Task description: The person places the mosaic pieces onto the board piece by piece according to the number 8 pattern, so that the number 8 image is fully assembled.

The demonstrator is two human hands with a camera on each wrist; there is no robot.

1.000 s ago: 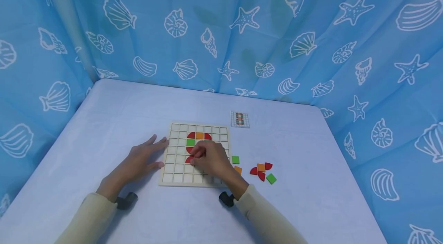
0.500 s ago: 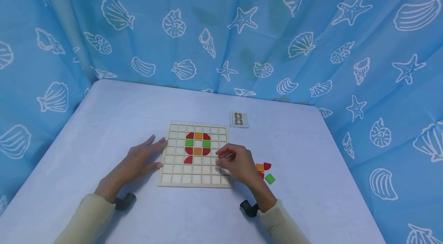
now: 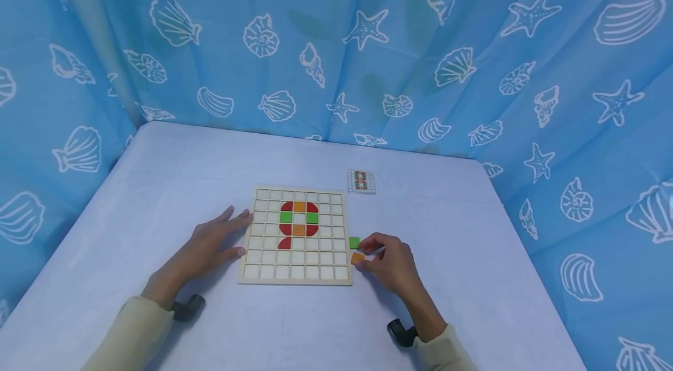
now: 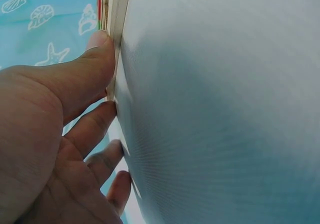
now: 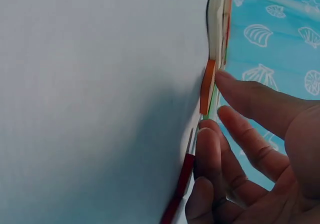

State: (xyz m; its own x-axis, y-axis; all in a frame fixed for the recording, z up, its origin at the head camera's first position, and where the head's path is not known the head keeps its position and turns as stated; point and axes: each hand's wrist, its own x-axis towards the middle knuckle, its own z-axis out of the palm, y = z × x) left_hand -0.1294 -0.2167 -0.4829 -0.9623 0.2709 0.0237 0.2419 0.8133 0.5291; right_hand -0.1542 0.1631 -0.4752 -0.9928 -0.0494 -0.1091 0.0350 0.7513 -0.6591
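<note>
Blue curtain (image 3: pixel 310 26) with white shell and starfish prints behind everything. White-covered table (image 3: pixel 294 330) in front of it. Grid board (image 3: pixel 297 257) flat on the table. Left hand (image 3: pixel 215 242) at the board's left edge, fingers apart, thumb and fingertips right at the rim, nothing clamped. Right hand (image 3: pixel 389 260) off the board's right side, fingers bent, gap between thumb and index, thumb against the orange tile (image 3: pixel 357 257), index by the green tile (image 3: pixel 354 242); not clamped on either. Pattern card (image 3: pixel 361 181) lies past the board's far right corner. Tiles: both of those sit on the table just beside the board's right rim, green farther from the person. On the board, a block with red corners, orange top and bottom, green sides, bare centre cell; one more red quarter-round (image 3: pixel 284 243) directly below its left column
</note>
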